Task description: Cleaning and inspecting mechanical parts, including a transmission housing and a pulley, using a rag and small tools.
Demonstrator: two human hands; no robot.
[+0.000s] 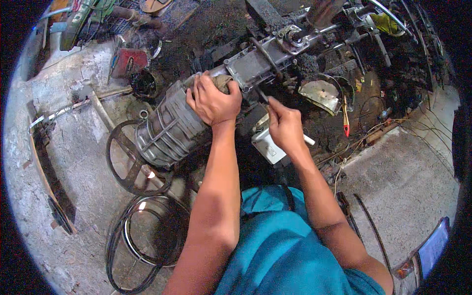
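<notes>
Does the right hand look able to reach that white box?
Probably yes: the white box shows just below the right hand, with nothing visibly between them, though that hand seems to grip a dark tool.

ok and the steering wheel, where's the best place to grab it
Probably the left rim of the steering wheel, coming from the left: that curved bar is exposed and looks slim enough for fingers to wrap around, while the ribbed grey housing crowds the wheel's upper right side in this view.

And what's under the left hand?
The left hand covers part of what looks like a brownish rag and the grey ribbed casing; whatever lies directly beneath is hidden.
</notes>
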